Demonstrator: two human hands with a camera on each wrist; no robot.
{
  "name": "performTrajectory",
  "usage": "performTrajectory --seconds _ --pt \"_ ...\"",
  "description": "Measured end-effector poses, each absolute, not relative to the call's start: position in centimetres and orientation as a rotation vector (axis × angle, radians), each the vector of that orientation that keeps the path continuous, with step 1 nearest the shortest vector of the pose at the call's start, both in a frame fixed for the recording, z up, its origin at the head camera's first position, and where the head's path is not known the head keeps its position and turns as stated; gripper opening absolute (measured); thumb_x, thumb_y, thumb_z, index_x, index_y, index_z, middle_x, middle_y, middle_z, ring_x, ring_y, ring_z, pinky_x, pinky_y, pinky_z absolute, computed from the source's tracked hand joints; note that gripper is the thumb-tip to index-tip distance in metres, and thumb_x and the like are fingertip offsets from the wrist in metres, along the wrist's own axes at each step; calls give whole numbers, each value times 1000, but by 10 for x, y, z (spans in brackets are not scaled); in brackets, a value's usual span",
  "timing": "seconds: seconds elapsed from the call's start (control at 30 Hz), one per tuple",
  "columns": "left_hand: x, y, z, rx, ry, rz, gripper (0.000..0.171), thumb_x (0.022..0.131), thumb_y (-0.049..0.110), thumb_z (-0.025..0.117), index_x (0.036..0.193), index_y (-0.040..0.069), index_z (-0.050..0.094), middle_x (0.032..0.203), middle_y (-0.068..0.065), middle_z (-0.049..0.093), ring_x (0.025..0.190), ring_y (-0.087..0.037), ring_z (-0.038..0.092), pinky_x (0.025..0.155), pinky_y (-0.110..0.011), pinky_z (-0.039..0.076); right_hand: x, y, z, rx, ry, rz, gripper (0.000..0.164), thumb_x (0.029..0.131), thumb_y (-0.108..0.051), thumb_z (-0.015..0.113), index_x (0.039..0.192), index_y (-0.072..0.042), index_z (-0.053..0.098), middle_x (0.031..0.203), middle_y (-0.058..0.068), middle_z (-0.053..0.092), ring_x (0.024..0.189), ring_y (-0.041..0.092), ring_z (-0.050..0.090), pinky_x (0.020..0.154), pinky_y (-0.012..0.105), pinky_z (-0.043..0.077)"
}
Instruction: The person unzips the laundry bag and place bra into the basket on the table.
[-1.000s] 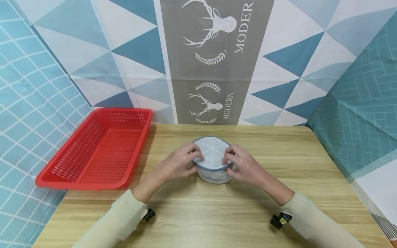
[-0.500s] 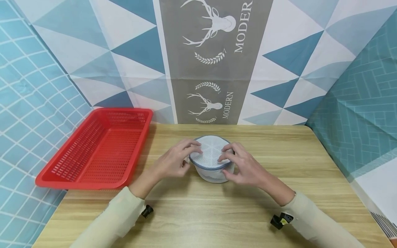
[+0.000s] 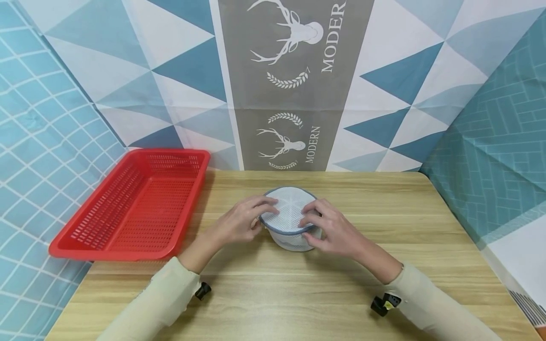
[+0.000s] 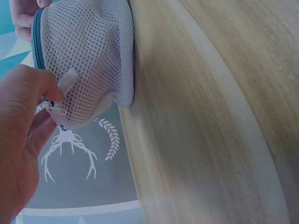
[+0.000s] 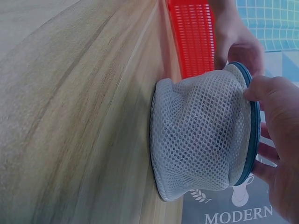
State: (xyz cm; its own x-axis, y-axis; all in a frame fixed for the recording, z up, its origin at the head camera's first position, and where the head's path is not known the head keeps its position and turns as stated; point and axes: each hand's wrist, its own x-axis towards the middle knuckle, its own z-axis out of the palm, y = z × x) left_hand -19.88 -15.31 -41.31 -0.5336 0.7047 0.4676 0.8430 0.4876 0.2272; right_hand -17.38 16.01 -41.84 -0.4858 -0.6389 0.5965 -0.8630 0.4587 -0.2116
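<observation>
A round white mesh laundry bag [image 3: 290, 213] with a blue-grey zipped rim stands upright on the wooden table. At its left side, my left hand [image 3: 241, 219] grips the rim, fingertips over the top and thumb below. The left wrist view shows that thumb beside a white zipper pull [image 4: 68, 81] on the mesh wall. My right hand [image 3: 334, 227] pinches the opposite side, its thumb against the wall just under the blue zipper band [image 5: 254, 135]. Its other fingers lie over the mesh top. The top panel looks flat and closed over the bag.
To the left, a red plastic basket [image 3: 179, 227] with slotted walls sits at the table's edge. A patterned wall covering [image 3: 294, 94] rises behind the wooden table [image 3: 273, 293]. Tiled-print sheets [image 3: 38, 142] flank both sides.
The left thumb came away from the rim, then moved back in against it. The bag has shifted slightly left, while the right fingers moved a little further over its top.
</observation>
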Motion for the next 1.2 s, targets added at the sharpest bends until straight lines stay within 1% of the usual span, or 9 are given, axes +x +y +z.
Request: performTrajectory --seconds 0.17,0.37,0.6,0.73,0.97,1.1,1.2 --pt "-200 -153 -413 -1317 -2417 -627 45 83 -11 82 123 10 78 145 -13 77 137 -36 74 119 -51 60 -173 160 -418 1254 -2284 690 25 82 -9 93 103 -14 81 124 10 73 116 27 68 97 50 66" --pt "-201 -154 -415 -1341 -2363 -600 46 82 -13 82 122 9 77 140 -13 78 131 -34 77 114 -48 64 -173 159 -418 1254 -2294 694 24 82 -9 93 102 -14 81 123 10 73 116 26 68 98 50 66" --pt "-199 -154 -414 -1367 -2321 -520 43 82 -6 87 121 10 79 136 -11 80 128 -31 78 112 -46 65 -176 162 -419 1264 -2291 686 21 82 -9 89 101 -14 79 124 11 74 116 27 68 98 49 66" --pt "-198 -153 -415 -1397 -2237 -475 42 78 -5 90 116 11 80 131 -11 81 122 -30 79 107 -44 67 -178 165 -420 1266 -2304 676 19 83 -10 86 100 -14 78 124 10 73 117 27 69 99 50 67" --pt "-197 -149 -417 -1426 -2125 -450 36 72 -6 90 100 13 80 120 -10 83 111 -26 82 98 -36 70 -182 168 -421 1245 -2319 646 19 80 -8 82 97 -13 75 123 11 73 116 27 69 97 48 68" --pt "-196 -149 -417 -1432 -2102 -460 35 71 -6 90 98 13 79 117 -9 83 108 -24 82 94 -34 70 -183 170 -422 1234 -2324 650 20 80 -6 81 97 -13 74 123 11 73 116 28 69 95 47 68" --pt "-196 -149 -416 -1433 -2102 -460 35 71 -6 90 98 13 79 118 -8 83 108 -24 83 94 -33 70 -184 170 -422 1230 -2329 650 19 80 -6 80 97 -13 74 123 11 73 116 28 70 95 47 67"
